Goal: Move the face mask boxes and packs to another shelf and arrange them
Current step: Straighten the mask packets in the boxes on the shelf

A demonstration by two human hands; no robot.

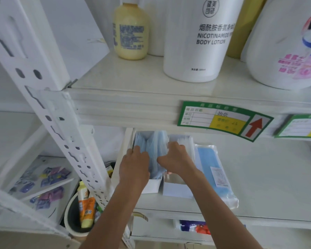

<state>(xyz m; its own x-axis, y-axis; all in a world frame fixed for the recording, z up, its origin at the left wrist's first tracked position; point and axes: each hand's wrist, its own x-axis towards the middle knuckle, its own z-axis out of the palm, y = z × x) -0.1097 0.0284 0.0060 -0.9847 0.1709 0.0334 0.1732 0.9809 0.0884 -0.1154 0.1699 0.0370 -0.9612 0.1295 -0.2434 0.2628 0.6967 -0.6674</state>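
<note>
Two white face mask boxes stand side by side at the left end of the middle shelf [258,186]. The left box [152,186] holds a stack of blue masks [156,146]. My left hand [135,164] grips the left side of that stack, fingers curled over the masks. My right hand [176,159] grips the stack's right side, over the second box [176,190]. A clear plastic pack of blue masks [215,173] lies flat just right of the boxes.
The upper shelf carries a yellow bottle [131,31], a white body lotion bottle [197,38] and a large detergent jug [285,42]. Green price labels [223,121] hang on its front edge. A white upright post [48,108] stands left. A bin with tubes [84,203] sits below left.
</note>
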